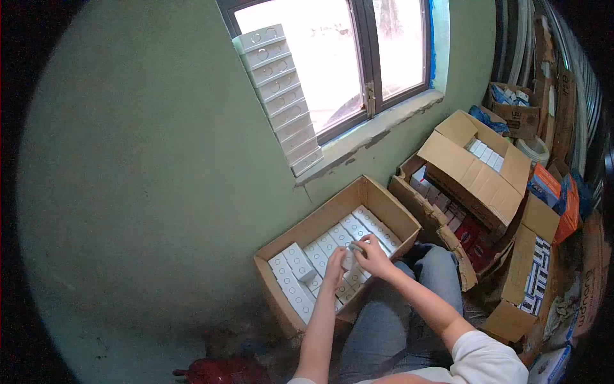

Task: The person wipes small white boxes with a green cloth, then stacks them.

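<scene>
White piece in hands, cartons alongside

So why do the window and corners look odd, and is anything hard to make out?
Head view: the window is blown out to near white; black rounded corners and curving pipes suggest a wide-angle lens; the green wall darkens toward lower left; details between the left hand and right hand are too small to read.

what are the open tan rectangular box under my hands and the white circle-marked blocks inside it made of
The open tan box looks like matt cardboard, from its dull brown walls and rough rim. The white circle-marked blocks look like smooth plastic, from their crisp pale faces, though coated card is possible.
</scene>
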Motion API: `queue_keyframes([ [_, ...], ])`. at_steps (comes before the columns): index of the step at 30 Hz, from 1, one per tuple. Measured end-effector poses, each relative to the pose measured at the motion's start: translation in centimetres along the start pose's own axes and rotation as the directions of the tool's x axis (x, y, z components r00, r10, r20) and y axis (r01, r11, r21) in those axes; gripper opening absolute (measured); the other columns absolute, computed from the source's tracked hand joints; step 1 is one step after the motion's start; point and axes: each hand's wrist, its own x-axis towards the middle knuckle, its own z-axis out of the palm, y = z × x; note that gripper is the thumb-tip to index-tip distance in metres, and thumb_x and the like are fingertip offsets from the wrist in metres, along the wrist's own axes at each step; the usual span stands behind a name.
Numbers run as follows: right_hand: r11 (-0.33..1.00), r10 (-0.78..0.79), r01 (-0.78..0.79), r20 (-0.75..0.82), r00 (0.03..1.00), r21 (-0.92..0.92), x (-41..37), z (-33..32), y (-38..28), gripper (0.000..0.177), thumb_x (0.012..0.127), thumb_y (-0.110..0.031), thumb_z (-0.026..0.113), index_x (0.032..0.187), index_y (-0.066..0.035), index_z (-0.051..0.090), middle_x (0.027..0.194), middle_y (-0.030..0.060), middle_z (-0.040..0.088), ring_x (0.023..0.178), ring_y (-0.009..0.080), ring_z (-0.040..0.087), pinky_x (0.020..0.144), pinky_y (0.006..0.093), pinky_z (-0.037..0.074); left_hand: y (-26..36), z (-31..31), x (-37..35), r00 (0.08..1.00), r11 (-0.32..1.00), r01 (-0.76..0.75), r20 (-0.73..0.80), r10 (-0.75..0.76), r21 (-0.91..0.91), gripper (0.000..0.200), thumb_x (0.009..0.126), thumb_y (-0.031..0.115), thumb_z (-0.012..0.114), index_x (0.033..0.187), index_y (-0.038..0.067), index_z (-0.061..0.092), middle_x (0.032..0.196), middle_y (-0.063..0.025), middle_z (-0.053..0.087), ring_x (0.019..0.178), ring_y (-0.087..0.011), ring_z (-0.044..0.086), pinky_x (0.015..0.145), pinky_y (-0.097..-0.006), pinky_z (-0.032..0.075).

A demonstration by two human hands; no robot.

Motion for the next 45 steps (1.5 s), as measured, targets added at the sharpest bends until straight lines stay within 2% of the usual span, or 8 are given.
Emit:
queue_keyframes([
  [6,0.987,0.154,-0.146,0.120,0.981,-0.072,1.1,-0.2,0.6,0.032,0.078,-0.014,0.066,0.108,-0.005,0.064,0.091,0.0181,0.057,0.087,0.0339,0.058,0.075,0.0399,0.048,0.4,-1.0,0.0,0.867,0.968,-0.205,-0.432,0.248,0.145,0.048,0.090,0.043,0.053,0.055,0.011,0.043,0.056,0.0034,0.042,0.057,-0.0094,0.040,0.055,-0.0277,0.033],
  [10,1.000,-0.003,0.004,0.182,0.983,-0.003,1.2,0.8,-2.1,0.034,0.075,-0.009,0.066,0.109,-0.007,0.065,0.088,0.0169,0.058,0.084,0.0335,0.058,0.073,0.0400,0.048,2.1,1.7,-0.8,0.724,0.971,-0.240,-0.662,0.192,0.019,0.045,0.088,0.050,0.052,0.065,0.011,0.049,0.062,0.0024,0.049,0.052,-0.0098,0.043,0.050,-0.0271,0.036],
  [14,0.995,-0.100,0.096,0.222,0.970,0.029,0.7,1.0,-3.9,0.033,0.074,-0.007,0.065,0.107,-0.006,0.065,0.090,0.0168,0.059,0.084,0.0328,0.058,0.074,0.0396,0.048,2.5,1.5,-1.0,0.754,0.981,-0.174,-0.652,0.077,-0.085,0.049,0.088,0.054,0.051,0.064,0.010,0.047,0.060,0.0000,0.050,0.048,-0.0115,0.042,0.042,-0.0287,0.033],
  [24,0.996,-0.083,0.090,0.213,0.973,-0.025,1.6,0.5,-2.0,0.023,0.072,-0.010,0.065,0.094,-0.003,0.068,0.082,0.0169,0.062,0.079,0.0347,0.060,0.071,0.0410,0.049,-0.3,-1.3,0.7,0.893,0.863,-0.143,-0.313,0.324,0.484,0.059,0.090,0.051,0.050,0.054,0.005,0.051,0.051,0.0003,0.045,0.047,-0.0109,0.040,0.046,-0.0301,0.032],
  [35,0.989,-0.014,0.025,0.077,0.997,-0.144,2.4,0.8,-2.2,0.018,0.072,-0.005,0.061,0.089,-0.002,0.067,0.087,0.0196,0.062,0.082,0.0380,0.059,0.075,0.0443,0.049,-3.0,-2.9,2.4,0.794,0.873,-0.344,-0.388,0.467,0.347,0.051,0.090,0.049,0.051,0.058,0.010,0.052,0.051,0.0023,0.046,0.044,-0.0088,0.040,0.041,-0.0267,0.028],
  [39,0.983,-0.168,0.178,0.175,0.970,-0.043,0.9,1.3,-4.5,0.022,0.069,-0.004,0.060,0.091,-0.001,0.065,0.088,0.0179,0.061,0.081,0.0381,0.058,0.074,0.0448,0.048,0.2,-0.1,-0.3,0.880,0.978,-0.176,-0.428,0.208,0.114,0.050,0.089,0.052,0.052,0.066,0.008,0.054,0.060,0.0001,0.051,0.055,-0.0105,0.046,0.049,-0.0274,0.036],
  [43,0.992,-0.035,0.059,0.206,0.978,-0.111,1.7,1.2,-1.9,0.023,0.071,-0.003,0.060,0.094,-0.001,0.064,0.091,0.0181,0.060,0.084,0.0385,0.057,0.075,0.0445,0.048,1.1,0.7,-1.3,0.830,0.955,-0.171,-0.487,0.272,0.242,0.054,0.087,0.054,0.054,0.068,0.004,0.055,0.066,-0.0024,0.052,0.063,-0.0121,0.049,0.057,-0.0268,0.040],
  [45,0.992,-0.048,0.046,-0.010,0.999,-0.120,2.6,0.8,-1.4,0.012,0.071,-0.003,0.062,0.082,0.001,0.062,0.082,0.0204,0.059,0.079,0.0389,0.058,0.070,0.0452,0.047,-0.3,-0.2,-0.4,0.811,0.950,-0.207,-0.501,0.301,0.236,0.055,0.086,0.056,0.053,0.074,0.003,0.055,0.071,-0.0032,0.052,0.069,-0.0133,0.050,0.063,-0.0278,0.041],
])
